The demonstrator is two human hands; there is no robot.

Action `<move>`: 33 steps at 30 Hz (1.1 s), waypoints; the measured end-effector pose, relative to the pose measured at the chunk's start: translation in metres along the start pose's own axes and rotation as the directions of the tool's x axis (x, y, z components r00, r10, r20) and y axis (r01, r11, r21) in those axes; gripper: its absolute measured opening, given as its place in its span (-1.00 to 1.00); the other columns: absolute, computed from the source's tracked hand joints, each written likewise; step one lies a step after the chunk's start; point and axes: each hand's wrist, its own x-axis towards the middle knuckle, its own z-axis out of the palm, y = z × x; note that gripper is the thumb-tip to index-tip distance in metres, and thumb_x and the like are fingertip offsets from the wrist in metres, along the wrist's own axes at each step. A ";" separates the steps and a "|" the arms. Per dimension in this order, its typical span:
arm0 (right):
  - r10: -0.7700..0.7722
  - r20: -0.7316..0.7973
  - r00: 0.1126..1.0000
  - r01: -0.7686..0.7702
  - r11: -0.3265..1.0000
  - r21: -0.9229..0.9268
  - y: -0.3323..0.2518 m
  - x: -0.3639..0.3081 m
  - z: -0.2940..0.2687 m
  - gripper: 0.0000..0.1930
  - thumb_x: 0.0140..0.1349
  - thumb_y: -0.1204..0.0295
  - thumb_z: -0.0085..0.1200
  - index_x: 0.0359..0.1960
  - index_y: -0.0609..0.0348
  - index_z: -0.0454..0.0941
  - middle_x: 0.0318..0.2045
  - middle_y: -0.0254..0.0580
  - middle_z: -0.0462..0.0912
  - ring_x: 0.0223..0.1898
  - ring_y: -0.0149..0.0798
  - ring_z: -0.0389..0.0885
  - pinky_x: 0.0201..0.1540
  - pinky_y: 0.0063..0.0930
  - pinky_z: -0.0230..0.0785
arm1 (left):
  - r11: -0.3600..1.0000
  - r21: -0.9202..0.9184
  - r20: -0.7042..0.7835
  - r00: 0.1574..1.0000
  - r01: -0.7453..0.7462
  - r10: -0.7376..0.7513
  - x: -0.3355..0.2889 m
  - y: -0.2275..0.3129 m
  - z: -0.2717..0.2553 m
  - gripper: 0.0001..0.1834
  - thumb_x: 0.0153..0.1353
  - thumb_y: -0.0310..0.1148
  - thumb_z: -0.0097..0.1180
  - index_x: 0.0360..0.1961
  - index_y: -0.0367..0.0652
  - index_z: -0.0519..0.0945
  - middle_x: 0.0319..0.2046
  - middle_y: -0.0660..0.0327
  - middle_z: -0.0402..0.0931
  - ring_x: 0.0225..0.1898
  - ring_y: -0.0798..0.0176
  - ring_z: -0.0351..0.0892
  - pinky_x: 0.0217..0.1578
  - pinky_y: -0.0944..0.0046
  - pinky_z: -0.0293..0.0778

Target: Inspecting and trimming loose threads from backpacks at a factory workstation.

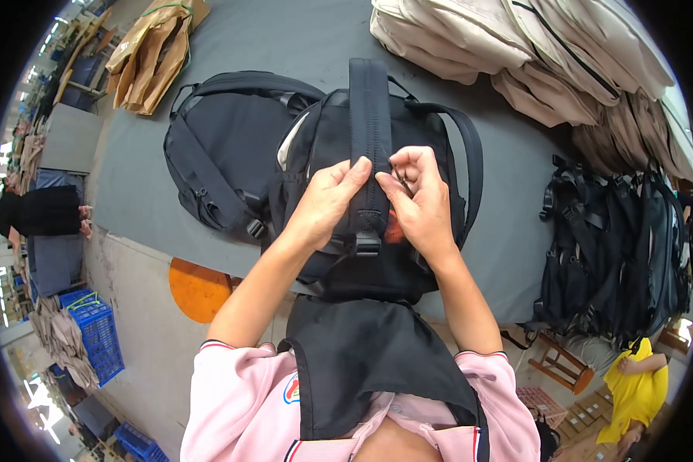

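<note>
A black backpack [327,266] lies on the grey table in front of me, with one padded shoulder strap [369,100] stretched lengthwise over it. My left hand [325,202] grips that strap's left edge, the thumb pressed on top. At the strap's right edge, my right hand [423,204] pinches a small dark pointed tool [401,182]; its exact kind is too small to make out. An orange-red patch [393,229] shows beside the strap, partly covered by my right hand. A second black backpack [239,146] lies against the first on its left.
Beige bags [508,46] are piled at the table's far right. Several black bags [593,254] hang over its right end. A brown paper bag [152,58] stands far left. An orange stool [199,290] and a blue crate [94,335] are left. People stand at both sides.
</note>
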 end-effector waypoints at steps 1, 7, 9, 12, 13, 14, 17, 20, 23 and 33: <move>-0.018 0.022 1.000 0.018 1.000 0.009 -0.003 -0.002 -0.001 -0.80 0.18 0.58 0.10 -0.19 0.28 0.39 -0.47 -0.31 0.50 -0.45 -0.59 0.42 -0.38 -0.68 0.32 | 0.990 0.137 -0.001 1.000 -0.025 0.026 -0.011 -0.004 -0.004 -0.64 0.30 -0.08 0.01 -0.26 -0.21 0.53 -0.50 0.45 0.42 -0.46 0.61 0.34 -0.50 0.54 0.27; 0.255 0.163 0.953 -0.298 0.879 0.373 -0.013 -0.020 -0.008 -0.79 0.19 0.52 0.08 -0.12 0.17 0.48 -0.51 -0.51 0.41 -0.72 -0.73 0.19 -0.73 -0.82 -0.02 | 0.223 0.747 0.371 0.672 -0.626 0.641 -0.061 -0.009 0.004 -0.54 -0.12 -0.14 0.35 -0.44 -0.38 0.53 0.27 -0.27 -0.02 0.25 -0.18 0.08 0.10 -0.06 0.21; 0.363 0.262 0.894 -0.445 0.785 0.430 -0.010 -0.025 -0.007 -0.81 0.18 0.48 0.10 -0.15 0.16 0.52 -0.48 -0.48 0.48 -0.77 -0.73 0.18 -0.79 -0.82 -0.06 | 0.082 0.725 0.475 0.583 -0.684 0.659 -0.059 -0.001 0.006 -0.57 -0.14 -0.16 0.36 -0.54 -0.34 0.49 0.16 -0.17 0.24 0.16 -0.11 0.28 0.18 -0.13 0.08; 0.434 0.192 0.880 -0.466 0.714 0.523 -0.009 -0.033 -0.007 -0.84 0.25 0.40 0.03 -0.20 0.20 0.53 -0.58 -0.48 0.41 -0.71 -0.68 0.21 -0.69 -0.80 0.04 | 0.207 0.700 0.474 0.662 -0.683 0.581 -0.052 -0.004 0.005 -0.62 -0.08 -0.17 0.32 -0.48 -0.30 0.51 -0.14 0.13 0.50 -0.08 0.08 0.47 0.14 -0.06 0.14; 0.340 0.129 0.932 -0.361 0.826 0.433 -0.004 -0.041 -0.012 -0.82 0.28 0.39 0.00 -0.19 0.21 0.54 -0.54 -0.46 0.43 -0.67 -0.65 0.25 -0.66 -0.79 0.09 | 0.258 0.696 0.456 0.689 -0.671 0.563 -0.051 -0.007 0.005 -0.61 -0.07 -0.15 0.31 -0.45 -0.29 0.52 -0.19 0.15 0.50 -0.13 0.09 0.46 0.08 0.02 0.18; 0.323 0.026 0.946 -0.308 0.873 0.378 -0.006 -0.052 -0.018 -0.83 0.28 0.43 -0.02 -0.21 0.24 0.56 -0.53 -0.45 0.43 -0.64 -0.62 0.29 -0.64 -0.77 0.11 | 0.308 0.689 0.439 0.716 -0.656 0.542 -0.051 -0.009 0.007 -0.61 -0.06 -0.14 0.30 -0.43 -0.27 0.52 -0.23 0.17 0.50 -0.18 0.10 0.45 0.01 0.09 0.23; 0.069 -0.162 0.984 -0.078 0.996 -0.049 -0.024 -0.079 -0.033 -0.86 0.19 0.51 0.10 -0.23 0.28 0.58 -0.49 -0.37 0.45 -0.54 -0.57 0.41 -0.52 -0.67 0.30 | 0.375 0.707 0.387 0.772 -0.599 0.504 -0.052 -0.013 0.011 -0.60 -0.05 -0.11 0.30 -0.40 -0.24 0.54 -0.28 0.18 0.48 -0.23 0.11 0.43 -0.12 0.19 0.23; -0.135 -0.161 0.978 0.083 0.953 -0.292 -0.023 -0.088 -0.035 -0.77 0.01 0.48 0.28 -0.29 0.25 0.54 -0.49 -0.27 0.45 -0.52 -0.42 0.47 -0.48 -0.52 0.35 | 0.289 0.722 0.456 0.746 -0.629 0.485 -0.048 -0.012 0.018 -0.58 -0.06 -0.08 0.29 -0.41 -0.24 0.53 -0.28 0.18 0.48 -0.23 0.13 0.42 -0.16 0.20 0.23; -0.208 -0.148 0.967 0.127 0.895 -0.427 -0.019 -0.083 -0.033 -0.86 0.02 0.57 0.20 -0.40 0.24 0.48 -0.51 -0.22 0.45 -0.56 -0.28 0.48 -0.49 -0.45 0.35 | 0.193 0.741 0.504 0.723 -0.643 0.473 -0.046 -0.013 0.021 -0.58 -0.07 -0.08 0.29 -0.42 -0.24 0.51 -0.28 0.19 0.48 -0.23 0.13 0.42 -0.19 0.20 0.22; 0.186 -0.079 0.979 -0.145 0.921 0.363 -0.033 -0.086 -0.039 -0.93 0.18 0.58 0.06 -0.45 0.27 0.45 -0.55 -0.46 0.42 -0.59 -0.58 0.32 -0.57 -0.66 0.15 | 0.317 0.678 0.499 0.732 -0.663 0.464 -0.042 -0.023 0.018 -0.66 -0.02 -0.21 0.28 -0.37 -0.26 0.53 -0.11 0.15 0.47 -0.16 0.14 0.41 -0.11 0.22 0.22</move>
